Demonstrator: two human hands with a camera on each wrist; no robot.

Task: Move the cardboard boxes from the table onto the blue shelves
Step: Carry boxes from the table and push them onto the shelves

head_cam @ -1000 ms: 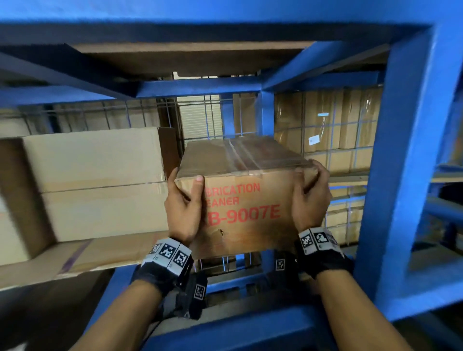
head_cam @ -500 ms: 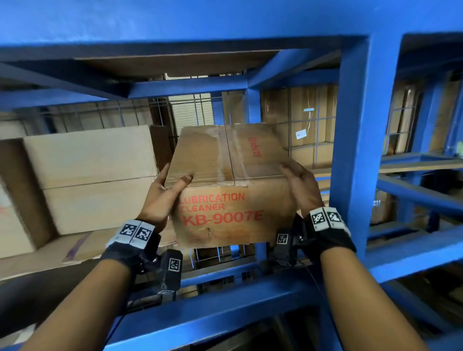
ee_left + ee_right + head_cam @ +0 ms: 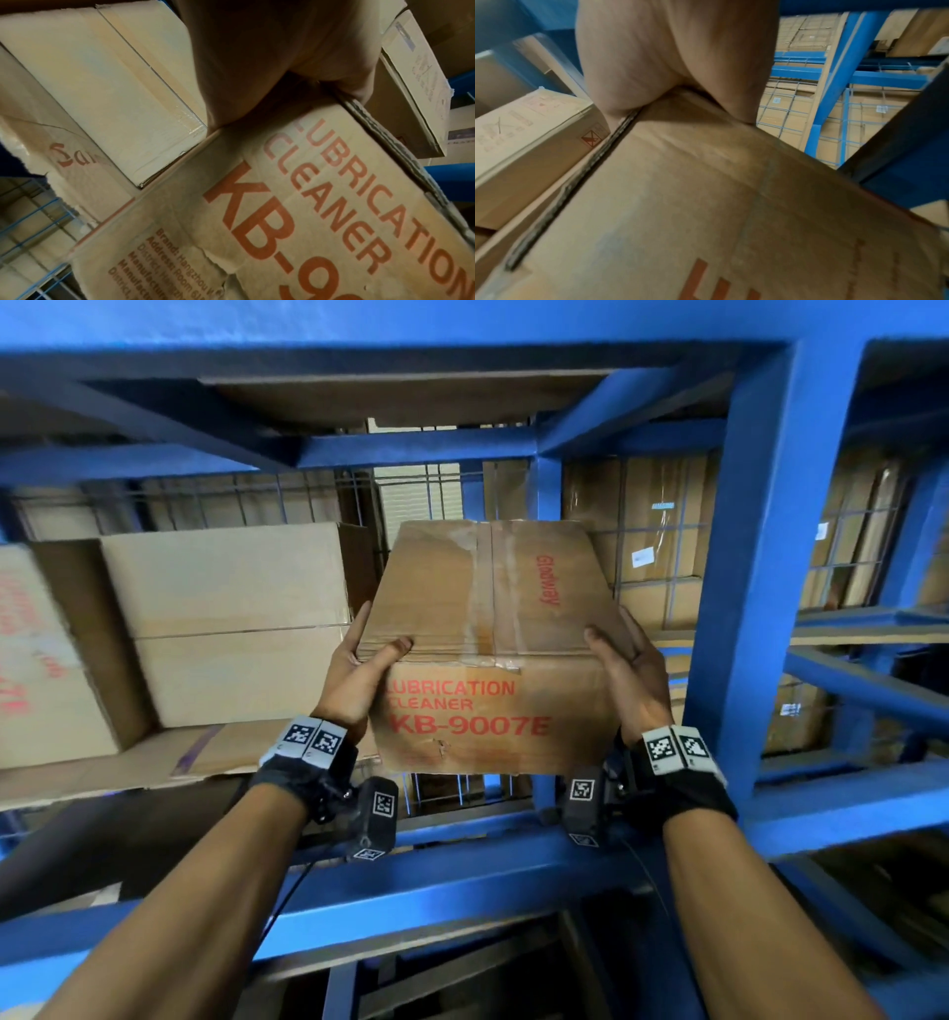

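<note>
Held up inside the bay of the blue shelves (image 3: 760, 588): one brown cardboard box (image 3: 488, 649), long axis running away from the person into the bay, far end tipped a little upward, printed short face turned back toward the camera. Worn and scuffed; clear tape along the top seam, red "LUBRICATION CLEANER KB-9007E" on the near face, a red brand word running lengthwise on the top, a small tear near the lower edge of the near face. Whether the underside touches the shelf deck, cannot tell.

Left hand (image 3: 354, 680) clamped on the near left top corner, thumb lying over the top edge, fingers stretched along the left side. Right hand (image 3: 629, 670) clamped on the near right top corner, thumb on top, fingers along the right side. Box between the two hands, reaching forward past the fingertips.

Just left of the box, a pale cardboard box (image 3: 226, 624) standing on the same shelf level, near the left hand but apart from it. Close behind the blue upright at the right, wire mesh (image 3: 662, 588) with more cartons behind.
</note>
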